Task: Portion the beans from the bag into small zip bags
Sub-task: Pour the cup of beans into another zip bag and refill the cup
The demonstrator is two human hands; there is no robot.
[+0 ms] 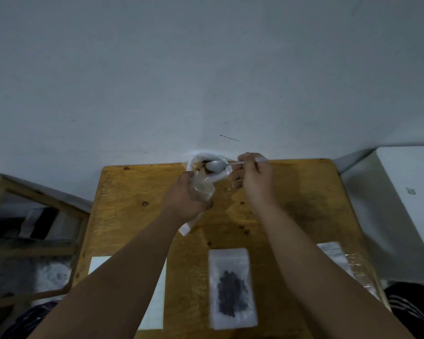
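My left hand point(184, 196) grips a small clear zip bag point(202, 188) and holds it upright beside the open white bean bag point(219, 176) at the table's far edge. Dark beans show inside the bean bag's mouth. My right hand point(255, 177) pinches the handle of a plastic spoon point(217, 165); the spoon's bowl lies over the bean bag's opening. A filled zip bag point(231, 287) with dark beans lies flat on the wooden table point(304, 211), near the front, between my forearms.
Several clear zip bags point(348, 263) lie at the table's right edge. A white sheet of paper point(154, 302) lies front left, partly under my left arm. A wooden frame point(34, 216) stands to the left, a white box point(406, 204) to the right, a wall behind.
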